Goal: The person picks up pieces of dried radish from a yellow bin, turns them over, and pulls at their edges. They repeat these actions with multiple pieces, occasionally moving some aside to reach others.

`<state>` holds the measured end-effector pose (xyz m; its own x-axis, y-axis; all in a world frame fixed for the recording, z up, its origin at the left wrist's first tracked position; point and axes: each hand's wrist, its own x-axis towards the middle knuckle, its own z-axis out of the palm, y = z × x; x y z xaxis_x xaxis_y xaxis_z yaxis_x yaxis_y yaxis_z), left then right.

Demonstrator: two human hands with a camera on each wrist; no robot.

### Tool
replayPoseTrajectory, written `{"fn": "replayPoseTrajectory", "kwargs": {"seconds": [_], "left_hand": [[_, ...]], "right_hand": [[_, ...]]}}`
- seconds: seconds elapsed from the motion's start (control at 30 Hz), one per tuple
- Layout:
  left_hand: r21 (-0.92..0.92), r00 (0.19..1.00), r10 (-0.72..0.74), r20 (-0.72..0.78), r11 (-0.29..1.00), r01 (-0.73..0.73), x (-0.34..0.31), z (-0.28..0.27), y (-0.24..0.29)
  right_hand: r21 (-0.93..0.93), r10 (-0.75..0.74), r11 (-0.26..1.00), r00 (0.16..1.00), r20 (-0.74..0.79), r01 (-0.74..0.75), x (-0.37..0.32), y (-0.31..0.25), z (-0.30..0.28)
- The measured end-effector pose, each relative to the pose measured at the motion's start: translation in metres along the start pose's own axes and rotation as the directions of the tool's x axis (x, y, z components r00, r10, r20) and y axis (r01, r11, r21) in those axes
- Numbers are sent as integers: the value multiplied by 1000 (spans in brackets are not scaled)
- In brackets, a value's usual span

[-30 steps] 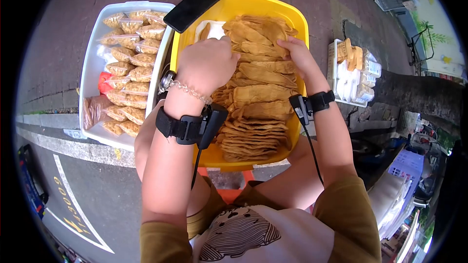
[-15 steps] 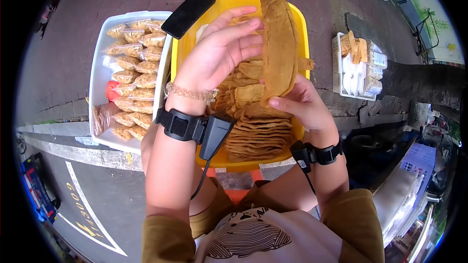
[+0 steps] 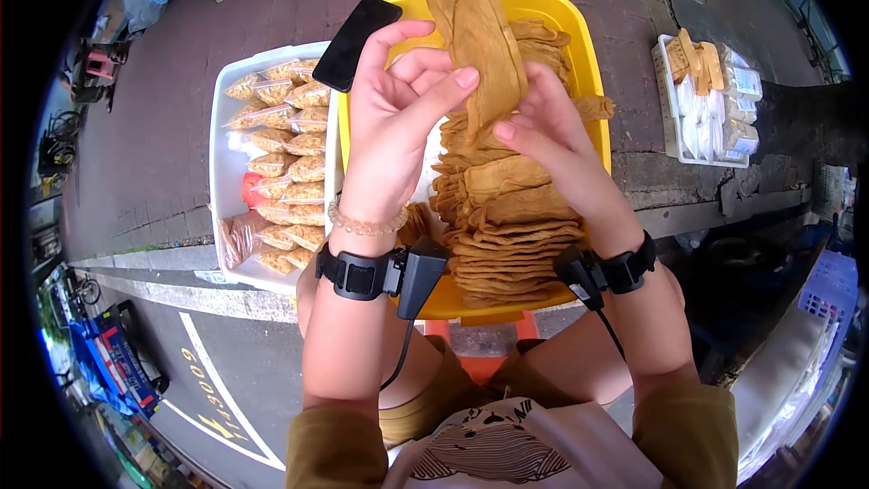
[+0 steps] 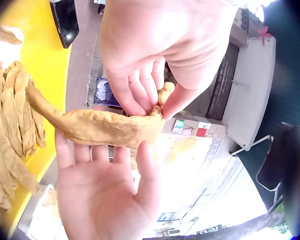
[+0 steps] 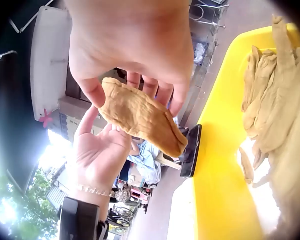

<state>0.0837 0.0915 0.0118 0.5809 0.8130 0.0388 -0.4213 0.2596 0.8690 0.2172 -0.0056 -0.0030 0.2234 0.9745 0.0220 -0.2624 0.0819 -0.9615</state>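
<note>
Head view: both hands raised over the yellow tub, a single brown strip held up between them, well apart from the strips stacked below. Left hand: grip narrow, thumb and fingers pinching the strip near one end, per left wrist view. Right hand: grip likewise on the strip, thumb toward its lower end, fingers behind. Stacked strips fill much of the tub in overlapping rows; one strip end crosses the right rim. Black phone at the tub's upper left edge. Just left of the tub: white bin containing filled clear bags. Well apart to the right: white basket with brown pieces and packets; packet contents unclear.
</note>
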Motion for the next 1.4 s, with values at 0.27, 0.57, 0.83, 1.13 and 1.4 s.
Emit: {"fn": "replayPoseTrajectory", "kwargs": {"seconds": [0.27,0.57,0.83,1.13,1.4], "left_hand": [[-17,994,-112,-4,994,112,1,5,-18],[229,974,-221,40,951,207,-1,9,-26],[365,995,-86,-50,926,98,-5,8,-26],[434,987,-117,-113,887,155,-10,12,-22],[401,991,-75,-111,909,114,-10,17,-25]], "right_hand": [[44,13,999,997,-71,-10,2,-7,-12],[-40,-57,998,989,-137,52,2,-3,-21],[-935,-577,229,812,92,269,-6,-19,-19],[-833,-588,301,778,222,465,-2,-10,-21],[-850,-626,329,769,130,412,-1,-3,-18]]}}
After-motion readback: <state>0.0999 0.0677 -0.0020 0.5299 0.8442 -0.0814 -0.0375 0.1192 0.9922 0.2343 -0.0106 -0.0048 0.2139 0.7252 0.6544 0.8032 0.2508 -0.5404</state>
